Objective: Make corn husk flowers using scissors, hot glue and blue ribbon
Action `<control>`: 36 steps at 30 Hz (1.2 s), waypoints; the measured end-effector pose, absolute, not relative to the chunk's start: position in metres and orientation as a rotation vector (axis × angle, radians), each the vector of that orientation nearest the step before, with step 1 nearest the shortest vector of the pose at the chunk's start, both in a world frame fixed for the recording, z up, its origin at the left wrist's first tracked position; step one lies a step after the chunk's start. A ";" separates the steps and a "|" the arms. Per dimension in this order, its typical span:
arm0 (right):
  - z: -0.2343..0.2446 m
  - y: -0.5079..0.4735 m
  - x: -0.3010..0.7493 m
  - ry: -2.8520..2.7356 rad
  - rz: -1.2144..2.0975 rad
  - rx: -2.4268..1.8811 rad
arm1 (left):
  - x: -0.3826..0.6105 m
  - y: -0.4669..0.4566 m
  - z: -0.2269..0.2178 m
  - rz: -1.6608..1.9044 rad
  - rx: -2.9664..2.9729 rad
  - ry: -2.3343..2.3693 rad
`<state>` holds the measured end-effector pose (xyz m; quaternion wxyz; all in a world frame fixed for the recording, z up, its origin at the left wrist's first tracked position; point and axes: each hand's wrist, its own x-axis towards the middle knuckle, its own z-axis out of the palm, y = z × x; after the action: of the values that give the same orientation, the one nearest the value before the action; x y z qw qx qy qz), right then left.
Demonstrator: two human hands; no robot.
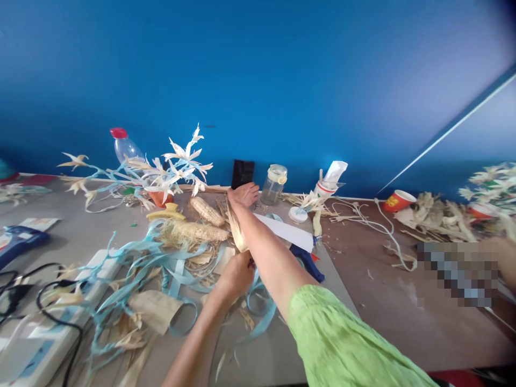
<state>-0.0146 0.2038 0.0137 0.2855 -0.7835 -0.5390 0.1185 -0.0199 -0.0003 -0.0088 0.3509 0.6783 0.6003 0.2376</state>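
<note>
Left hand [237, 275]: fingers pinching the corn husk [237, 232] at its near end
Right hand [244, 194]: by its far end; cannot tell whether these fingers grip
Corn husk: between the hands, over the desk [374, 306]
Corn cobs [207, 210]: left of the corn husk
Jar [272, 188]: behind the corn husk, rightward

Left hand [237, 275]: gripping the lower end of a pale corn husk [238, 235]. Right hand [245, 194]: reaching past the husk's upper end, fingers pointing toward a clear lidded jar [273, 188]. Corncobs [207, 211], two: lying left of the husk. Light-blue ribbon [177, 275]: sprawling across the surface [270, 365]. Red paper cup [399, 201]: standing farther right, near the blue wall [258, 80].
</note>
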 end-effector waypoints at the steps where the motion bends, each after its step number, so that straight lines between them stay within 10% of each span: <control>1: 0.013 0.205 -0.015 -1.431 0.317 -2.097 | -0.020 0.000 -0.010 0.621 1.755 1.547; 36: 0.016 0.212 0.001 -1.459 0.330 -2.012 | -0.018 -0.001 -0.002 0.572 1.787 1.657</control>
<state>0.0011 0.2118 0.0160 0.3118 -0.7625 -0.5530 0.1250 -0.0183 -0.0006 -0.0023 0.3137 0.6778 0.6286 0.2170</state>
